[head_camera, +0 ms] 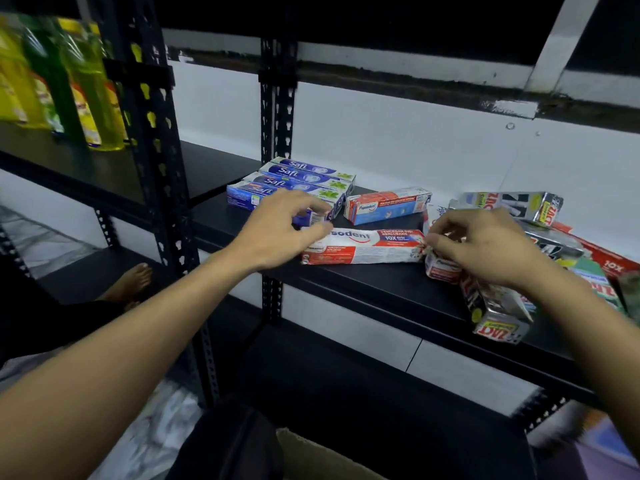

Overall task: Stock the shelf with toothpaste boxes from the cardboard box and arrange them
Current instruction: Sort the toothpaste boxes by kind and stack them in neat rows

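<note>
A long red-and-white Pepsodent box [367, 249] lies flat on the black shelf [363, 285]. My left hand [280, 230] grips its left end and my right hand [485, 247] pinches its right end. Behind my left hand lies a neat row of blue Safi boxes [301, 180]. A smaller Pepsodent box [388, 206] lies behind the long one. Silver Zact boxes [498, 306] sit loosely at the right, one under my right wrist. A corner of the cardboard box [311, 459] shows at the bottom edge.
Yellow and green bottles [69, 84] stand on the neighbouring shelf at upper left. Black perforated uprights [156, 133] frame the bay. More red and green boxes [602, 268] are piled at far right. A bare foot [135, 278] rests on the lower shelf at left.
</note>
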A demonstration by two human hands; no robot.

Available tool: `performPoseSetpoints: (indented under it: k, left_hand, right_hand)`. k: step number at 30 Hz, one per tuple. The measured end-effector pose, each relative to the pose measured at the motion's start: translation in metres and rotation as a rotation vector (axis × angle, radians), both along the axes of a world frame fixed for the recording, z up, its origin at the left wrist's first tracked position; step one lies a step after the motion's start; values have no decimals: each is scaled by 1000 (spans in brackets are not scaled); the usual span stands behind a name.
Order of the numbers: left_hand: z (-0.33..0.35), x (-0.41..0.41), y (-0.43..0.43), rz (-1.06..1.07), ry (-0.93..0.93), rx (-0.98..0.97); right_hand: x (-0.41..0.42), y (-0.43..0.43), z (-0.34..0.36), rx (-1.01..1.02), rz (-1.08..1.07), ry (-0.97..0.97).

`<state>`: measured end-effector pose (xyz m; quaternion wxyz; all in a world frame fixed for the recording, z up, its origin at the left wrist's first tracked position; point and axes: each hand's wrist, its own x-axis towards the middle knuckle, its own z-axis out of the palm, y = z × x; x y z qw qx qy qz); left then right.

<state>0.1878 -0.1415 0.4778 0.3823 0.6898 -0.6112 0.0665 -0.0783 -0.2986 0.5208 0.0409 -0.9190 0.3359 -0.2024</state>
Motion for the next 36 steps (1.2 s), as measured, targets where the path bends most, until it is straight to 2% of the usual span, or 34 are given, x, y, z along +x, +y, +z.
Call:
performPoseSetpoints:
  k: [2,4,8,12,22,29,31,34,36]
  left_hand:
    - [4,13,-10,80,-28,-146]
    - [8,30,-25,181,-64,-165]
    - [-4,59,-53,229,-139,9]
    - [-20,69,-67,206,-186,142]
    - [-29,74,-76,242,-240,200]
    - [-27,70,-74,243,-232,216]
    - [-26,70,-73,244,-231,223]
    - [-24,69,-73,250,-232,230]
    - [-24,68,-72,256,-231,241]
  right_hand:
    - [7,-4,7,10,11,-3]
    - [19,-11,13,5,32,8]
    - [50,-34,21,5,97,55]
    - [85,-69,19,-52,109,236]
    - [136,-129,21,-11,137,526]
    - [129,-143,32,101,162,516]
    - [126,-149,28,33,100,490]
    - [121,-157,14,-225,-46,427]
    - [117,-161,8,-222,-23,344]
